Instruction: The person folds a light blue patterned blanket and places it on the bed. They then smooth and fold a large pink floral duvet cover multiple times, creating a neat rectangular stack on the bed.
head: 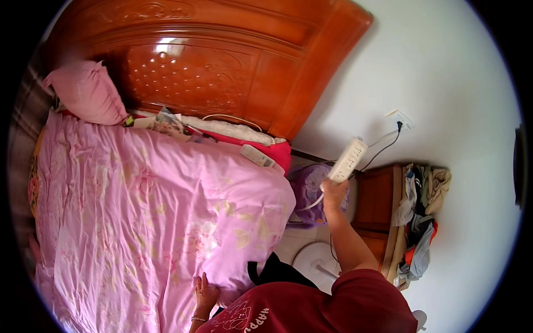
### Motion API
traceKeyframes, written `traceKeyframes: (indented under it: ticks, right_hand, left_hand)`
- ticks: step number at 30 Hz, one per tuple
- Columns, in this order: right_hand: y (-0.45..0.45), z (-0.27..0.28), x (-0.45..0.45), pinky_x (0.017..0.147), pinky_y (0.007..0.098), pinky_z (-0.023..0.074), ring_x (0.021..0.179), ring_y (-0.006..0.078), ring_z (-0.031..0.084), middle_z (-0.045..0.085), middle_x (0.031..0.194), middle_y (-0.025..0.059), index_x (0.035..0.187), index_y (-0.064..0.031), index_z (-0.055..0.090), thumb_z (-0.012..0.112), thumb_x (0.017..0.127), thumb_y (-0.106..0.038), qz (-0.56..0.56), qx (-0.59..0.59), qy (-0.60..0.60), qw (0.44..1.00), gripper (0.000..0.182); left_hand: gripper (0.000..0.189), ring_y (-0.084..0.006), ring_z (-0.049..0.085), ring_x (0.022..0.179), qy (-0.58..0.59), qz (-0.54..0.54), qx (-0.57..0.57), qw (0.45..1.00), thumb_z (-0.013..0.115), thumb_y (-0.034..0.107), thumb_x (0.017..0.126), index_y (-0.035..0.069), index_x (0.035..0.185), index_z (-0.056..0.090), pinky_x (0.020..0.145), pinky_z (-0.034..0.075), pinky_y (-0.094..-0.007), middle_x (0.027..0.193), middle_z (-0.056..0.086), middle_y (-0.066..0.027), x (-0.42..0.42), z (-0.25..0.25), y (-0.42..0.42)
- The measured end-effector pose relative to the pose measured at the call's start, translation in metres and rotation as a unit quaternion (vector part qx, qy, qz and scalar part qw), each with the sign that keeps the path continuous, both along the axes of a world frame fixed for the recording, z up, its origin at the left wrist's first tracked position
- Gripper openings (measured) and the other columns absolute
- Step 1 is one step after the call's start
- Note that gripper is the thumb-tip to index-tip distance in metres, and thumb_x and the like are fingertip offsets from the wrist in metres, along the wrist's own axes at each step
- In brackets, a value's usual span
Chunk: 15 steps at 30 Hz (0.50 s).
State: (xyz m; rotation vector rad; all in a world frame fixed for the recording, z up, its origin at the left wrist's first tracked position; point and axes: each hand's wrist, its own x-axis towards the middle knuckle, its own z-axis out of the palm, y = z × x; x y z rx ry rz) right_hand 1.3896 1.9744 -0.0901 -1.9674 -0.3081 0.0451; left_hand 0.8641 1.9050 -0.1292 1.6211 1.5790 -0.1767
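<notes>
A white power strip [349, 160] is held by its lower end in my right hand [335, 193], raised between the bed and a wooden cabinet. A white cable hangs from that end. My left hand [206, 293] rests with its fingers extended on the pink floral quilt [166, 208]; nothing is seen in it. A white remote control [257, 155] lies at the quilt's upper right corner. On the wall behind the strip, a black plug [399, 125] sits in a wall socket [399, 118], its dark cord running down behind the strip.
A carved wooden headboard [187, 66] spans the bed's head, with a pink pillow [87, 93] at left. The wooden cabinet [377, 197] bears piled clothes [418, 233]. A purple floral-covered item [314, 179] stands beside the bed, near a round white base [314, 258] on the tiled floor.
</notes>
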Motion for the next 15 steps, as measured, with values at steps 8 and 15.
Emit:
traceKeyframes:
  ticks: [8, 15]
  right_hand:
    - [-0.087, -0.138, 0.057, 0.073, 0.0427, 0.0497, 0.089, 0.0313, 0.061, 0.058, 0.110, 0.0180, 0.121, 0.0088, 0.045, 0.073, 0.070, -0.013, -0.207, -0.054, 0.278, 0.936, 0.062]
    - [-0.053, -0.117, 0.038, 0.064, 0.0566, 0.0476, 0.098, 0.0377, 0.055, 0.054, 0.118, 0.0164, 0.127, -0.0066, 0.048, 0.066, 0.077, -0.020, -0.143, -0.258, 0.404, 0.866, 0.055]
  left_hand:
    - [0.075, -0.0441, 0.034, 0.127, 0.012, -0.017, -0.011, 1.000, 0.058, 0.021, 0.071, 0.003, 0.139, 0.031, 0.106, 0.029, -0.0488, 0.134, 0.037, -0.0308, -0.008, 0.006, 0.004]
    - [0.078, -0.0437, 0.033, 0.128, 0.034, 0.008, -0.035, 0.999, 0.059, 0.022, 0.071, 0.004, 0.140, 0.029, 0.106, 0.029, -0.0475, 0.135, 0.036, -0.0302, -0.004, 0.017, 0.006]
